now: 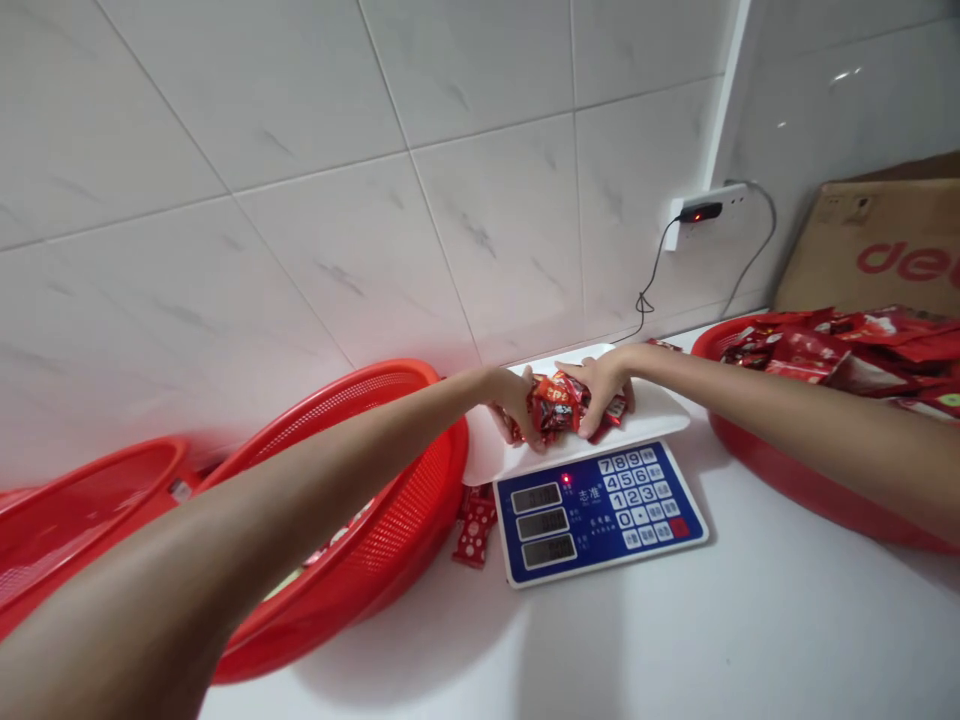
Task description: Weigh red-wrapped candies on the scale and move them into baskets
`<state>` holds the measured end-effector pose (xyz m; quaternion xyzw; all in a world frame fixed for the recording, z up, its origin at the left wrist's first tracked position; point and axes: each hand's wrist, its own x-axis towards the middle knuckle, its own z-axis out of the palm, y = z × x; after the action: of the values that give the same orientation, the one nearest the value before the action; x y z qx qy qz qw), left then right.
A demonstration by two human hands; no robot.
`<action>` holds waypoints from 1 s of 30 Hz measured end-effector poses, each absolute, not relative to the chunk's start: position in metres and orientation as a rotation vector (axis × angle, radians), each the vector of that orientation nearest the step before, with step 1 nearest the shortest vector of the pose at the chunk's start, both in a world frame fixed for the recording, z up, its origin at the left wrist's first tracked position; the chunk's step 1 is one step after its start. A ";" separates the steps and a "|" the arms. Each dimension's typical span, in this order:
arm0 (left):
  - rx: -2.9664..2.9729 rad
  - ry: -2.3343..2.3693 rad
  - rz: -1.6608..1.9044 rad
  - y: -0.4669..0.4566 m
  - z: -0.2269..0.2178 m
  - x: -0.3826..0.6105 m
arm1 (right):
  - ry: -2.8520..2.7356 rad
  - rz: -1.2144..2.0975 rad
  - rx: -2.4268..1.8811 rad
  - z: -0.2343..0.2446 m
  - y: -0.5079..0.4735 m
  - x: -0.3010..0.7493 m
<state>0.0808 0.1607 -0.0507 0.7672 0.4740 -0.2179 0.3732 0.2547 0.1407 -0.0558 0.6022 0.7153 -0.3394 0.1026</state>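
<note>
A pile of small red wrapped candies (559, 402) lies on the white pan (652, 415) of an electronic scale with a blue keypad panel (600, 510). My left hand (514, 400) curls round the pile from the left. My right hand (604, 380) cups it from the right. Both hands press against the candies with fingers bent around them.
A red mesh basket (390, 520) stands left of the scale, another red basket (82, 510) further left. A red basket (795, 470) heaped with red packets is at right, a cardboard box (877, 245) behind it. One loose candy (476, 525) lies beside the scale. A plugged wall socket (701, 212) sits above.
</note>
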 end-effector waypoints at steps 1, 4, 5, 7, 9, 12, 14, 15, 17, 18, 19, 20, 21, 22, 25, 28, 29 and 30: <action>1.937 1.205 -0.543 0.164 -0.053 0.083 | 2.135 -1.017 1.758 -0.056 0.141 0.253; 1.880 1.197 -0.497 0.173 -0.061 0.090 | 2.227 -1.015 1.764 -0.057 0.138 0.249; 1.868 1.197 -0.476 0.174 -0.063 0.091 | 2.266 -1.024 1.798 -0.058 0.137 0.248; 1.852 1.203 -0.425 0.174 -0.066 0.092 | 2.356 -1.076 1.893 -0.063 0.134 0.245; 1.840 1.220 -0.357 0.171 -0.069 0.090 | 2.420 -1.148 1.971 -0.070 0.132 0.242; 1.829 1.281 -0.244 0.163 -0.073 0.087 | 2.444 -1.195 2.019 -0.079 0.130 0.235; 1.824 1.327 -0.171 0.158 -0.075 0.086 | 2.440 -1.225 2.038 -0.081 0.127 0.230; 1.820 1.342 -0.139 0.156 -0.074 0.086 | 2.438 -1.235 2.049 -0.080 0.125 0.228; 1.814 1.356 -0.079 0.152 -0.067 0.084 | 2.442 -1.244 2.070 -0.073 0.122 0.223; 1.814 1.356 -0.044 0.151 -0.060 0.082 | 2.449 -1.242 2.079 -0.067 0.121 0.221; 1.818 1.350 -0.003 0.151 -0.051 0.079 | 2.465 -1.231 2.087 -0.058 0.120 0.218; 1.828 1.340 0.042 0.150 -0.039 0.075 | 2.492 -1.212 2.091 -0.048 0.120 0.215; 1.842 1.330 0.090 0.149 -0.025 0.069 | 2.533 -1.187 2.094 -0.035 0.120 0.210; 1.860 1.321 0.139 0.147 -0.010 0.060 | 2.582 -1.153 2.101 -0.021 0.119 0.204; 1.924 1.314 0.277 0.137 0.037 0.021 | 2.761 -1.045 2.060 0.021 0.118 0.174; 1.966 1.354 0.322 0.121 0.068 -0.035 | 2.925 -1.027 1.877 0.047 0.117 0.125; 1.959 1.384 0.306 0.116 0.072 -0.055 | 2.964 -1.057 1.778 0.049 0.117 0.107; 1.938 1.423 0.281 0.112 0.073 -0.074 | 2.981 -1.092 1.677 0.048 0.117 0.088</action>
<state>-0.0741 0.1118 0.0728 0.7493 0.5499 0.1086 0.3527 0.0878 0.1170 0.0483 0.4554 0.8094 -0.2967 -0.2223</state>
